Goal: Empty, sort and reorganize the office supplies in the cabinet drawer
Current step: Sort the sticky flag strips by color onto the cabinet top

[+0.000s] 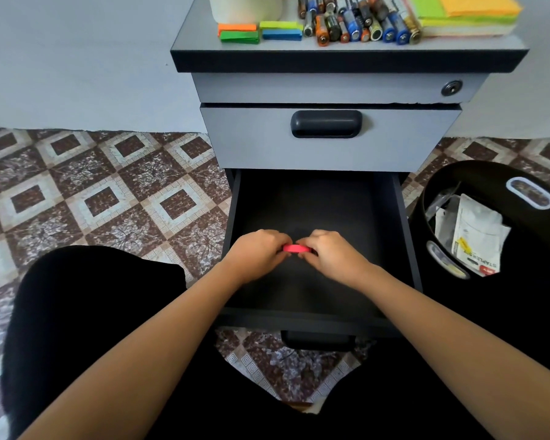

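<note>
As left hand [261, 254] grips ring [296, 248], right hand [335, 254] pinches.

Free room over the open drawer [315, 201], under the closed drawer front [251, 138]; bin [464, 174] just right.

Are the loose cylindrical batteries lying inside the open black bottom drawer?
No, the loose cylindrical batteries lie on the grey cabinet top; over the open black bottom drawer the left hand and right hand pinch a pink tape roll.
</note>
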`<action>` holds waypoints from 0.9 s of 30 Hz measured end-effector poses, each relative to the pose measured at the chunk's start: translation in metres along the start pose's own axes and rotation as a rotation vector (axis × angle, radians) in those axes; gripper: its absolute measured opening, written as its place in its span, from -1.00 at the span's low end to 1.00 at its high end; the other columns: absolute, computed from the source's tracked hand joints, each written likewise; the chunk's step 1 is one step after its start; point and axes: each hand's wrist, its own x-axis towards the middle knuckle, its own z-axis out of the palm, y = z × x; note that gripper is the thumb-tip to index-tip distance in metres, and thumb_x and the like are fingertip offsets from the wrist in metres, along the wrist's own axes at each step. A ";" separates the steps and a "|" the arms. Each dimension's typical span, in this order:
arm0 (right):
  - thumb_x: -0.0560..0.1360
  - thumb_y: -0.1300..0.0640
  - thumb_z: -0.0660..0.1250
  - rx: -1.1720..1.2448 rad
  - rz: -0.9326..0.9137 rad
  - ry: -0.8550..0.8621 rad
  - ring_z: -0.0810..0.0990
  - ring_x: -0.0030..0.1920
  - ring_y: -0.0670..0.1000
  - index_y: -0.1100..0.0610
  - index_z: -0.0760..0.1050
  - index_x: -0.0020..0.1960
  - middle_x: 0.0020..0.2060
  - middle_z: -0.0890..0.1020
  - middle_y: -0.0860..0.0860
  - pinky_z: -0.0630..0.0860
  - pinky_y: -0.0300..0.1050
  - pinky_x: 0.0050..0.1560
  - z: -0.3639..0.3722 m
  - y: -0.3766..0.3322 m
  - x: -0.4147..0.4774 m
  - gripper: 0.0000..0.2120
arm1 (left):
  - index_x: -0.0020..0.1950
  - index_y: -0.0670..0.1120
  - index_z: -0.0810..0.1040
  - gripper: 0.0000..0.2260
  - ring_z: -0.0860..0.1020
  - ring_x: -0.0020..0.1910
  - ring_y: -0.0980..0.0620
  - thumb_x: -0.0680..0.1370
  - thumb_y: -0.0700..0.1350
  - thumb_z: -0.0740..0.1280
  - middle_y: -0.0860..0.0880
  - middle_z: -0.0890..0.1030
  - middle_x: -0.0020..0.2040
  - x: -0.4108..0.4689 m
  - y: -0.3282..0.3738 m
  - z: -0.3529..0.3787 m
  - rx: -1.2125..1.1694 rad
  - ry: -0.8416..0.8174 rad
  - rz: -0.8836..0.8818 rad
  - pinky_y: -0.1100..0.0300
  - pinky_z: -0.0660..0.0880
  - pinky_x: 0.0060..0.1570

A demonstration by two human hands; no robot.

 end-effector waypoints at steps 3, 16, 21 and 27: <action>0.58 0.11 0.23 -0.016 -0.034 0.034 0.54 0.02 0.02 0.11 0.46 0.32 0.04 0.54 0.04 0.47 -0.17 0.06 -0.003 -0.005 -0.002 -0.68 | 0.18 0.00 0.54 -0.77 0.53 0.06 0.02 0.57 0.02 0.23 0.02 0.56 0.04 -0.003 0.000 -0.008 0.038 0.048 -0.036 0.11 0.48 -0.09; 0.58 0.03 0.23 -0.166 -0.128 0.118 0.54 -0.05 0.00 0.12 0.54 0.20 -0.01 0.55 0.03 0.50 -0.09 -0.01 -0.049 -0.024 -0.007 -0.73 | 0.17 0.00 0.60 -0.76 0.54 0.03 0.06 0.55 0.01 0.30 0.04 0.55 0.07 -0.005 0.009 -0.051 -0.004 0.170 0.034 0.20 0.44 -0.09; 0.57 0.00 0.24 -0.220 -0.167 0.156 0.52 0.01 0.00 0.10 0.53 0.22 0.04 0.53 0.01 0.46 -0.12 0.00 -0.086 -0.045 -0.002 -0.70 | 0.13 0.00 0.61 -0.78 0.52 -0.03 0.10 0.54 0.02 0.31 0.06 0.56 0.01 -0.002 0.011 -0.091 -0.023 0.177 0.043 0.19 0.46 -0.06; 0.57 -0.01 0.23 -0.313 -0.215 0.237 0.51 0.02 0.02 0.10 0.54 0.20 0.01 0.53 0.03 0.45 -0.08 -0.04 -0.133 -0.080 0.016 -0.71 | 0.12 -0.03 0.62 -0.79 0.51 -0.05 0.08 0.53 -0.01 0.34 0.02 0.57 0.00 0.000 0.008 -0.153 -0.008 0.224 0.036 0.17 0.46 -0.04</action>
